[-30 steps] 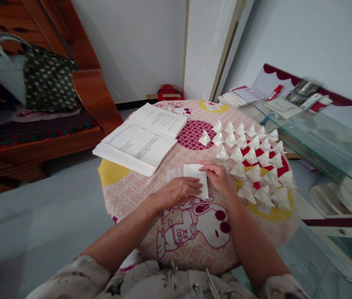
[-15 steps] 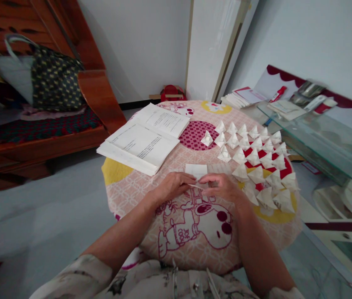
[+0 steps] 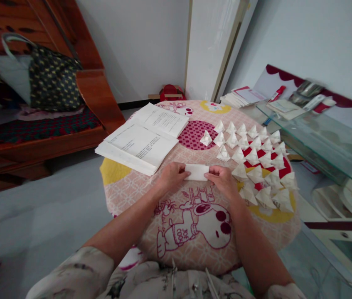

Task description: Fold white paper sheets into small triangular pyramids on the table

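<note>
A small folded piece of white paper [image 3: 196, 172] is stretched level between my two hands, just above the patterned cloth. My left hand [image 3: 172, 175] pinches its left end between thumb and fingers. At the right end, my right hand [image 3: 223, 179] grips it the same way. Several folded paper boats [image 3: 252, 157] stand in rows on the table to the right of my right hand. Beyond my left hand lies an open booklet of printed pages [image 3: 143, 139].
The round table wears a pink cloth [image 3: 194, 249] with cartoon figures. A glass shelf [image 3: 319, 137] at the right carries papers, a red tube [image 3: 277, 94] and a metal container. A wooden bench [image 3: 101, 99] with a patterned bag [image 3: 54, 79] stands on the left.
My hands have moved slightly apart and away from me, to the two ends of the paper. The near flap, raised earlier, now lies folded over, and the paper looks like a narrow strip.
</note>
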`<action>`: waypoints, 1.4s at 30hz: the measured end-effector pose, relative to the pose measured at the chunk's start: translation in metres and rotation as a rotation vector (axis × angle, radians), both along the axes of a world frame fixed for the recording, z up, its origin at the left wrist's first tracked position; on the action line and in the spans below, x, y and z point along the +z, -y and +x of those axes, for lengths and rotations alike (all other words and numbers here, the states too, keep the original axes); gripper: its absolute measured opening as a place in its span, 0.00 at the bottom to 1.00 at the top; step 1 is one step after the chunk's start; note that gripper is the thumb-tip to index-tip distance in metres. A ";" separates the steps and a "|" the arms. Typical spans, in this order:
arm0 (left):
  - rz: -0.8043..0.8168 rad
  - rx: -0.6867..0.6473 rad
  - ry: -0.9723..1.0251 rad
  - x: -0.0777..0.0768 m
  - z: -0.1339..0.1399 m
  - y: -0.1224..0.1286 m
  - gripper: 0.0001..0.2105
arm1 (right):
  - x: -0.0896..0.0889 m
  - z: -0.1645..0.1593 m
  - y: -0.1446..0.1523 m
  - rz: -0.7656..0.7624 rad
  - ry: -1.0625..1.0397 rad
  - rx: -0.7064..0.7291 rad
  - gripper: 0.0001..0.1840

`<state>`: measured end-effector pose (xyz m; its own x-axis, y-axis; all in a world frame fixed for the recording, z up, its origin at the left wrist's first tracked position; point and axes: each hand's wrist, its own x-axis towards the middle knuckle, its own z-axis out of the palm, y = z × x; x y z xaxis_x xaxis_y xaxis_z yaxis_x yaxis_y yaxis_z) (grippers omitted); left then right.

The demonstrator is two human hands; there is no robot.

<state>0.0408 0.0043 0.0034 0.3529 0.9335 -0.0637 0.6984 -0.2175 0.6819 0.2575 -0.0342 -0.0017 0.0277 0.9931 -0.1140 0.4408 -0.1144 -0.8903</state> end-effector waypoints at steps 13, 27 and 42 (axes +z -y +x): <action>0.022 0.201 0.039 -0.006 0.007 0.003 0.19 | -0.011 -0.010 -0.007 0.058 0.034 -0.201 0.20; 0.029 0.247 0.049 -0.003 0.010 0.003 0.20 | -0.018 -0.020 -0.013 0.131 0.247 -0.314 0.09; 0.019 0.265 0.073 -0.006 0.008 0.002 0.21 | -0.021 -0.020 -0.016 0.120 0.264 -0.323 0.08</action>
<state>0.0491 0.0025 -0.0021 0.0992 0.9947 -0.0287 0.6818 -0.0469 0.7300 0.2376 -0.0185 -0.0223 0.3523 0.9343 0.0545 0.6139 -0.1868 -0.7670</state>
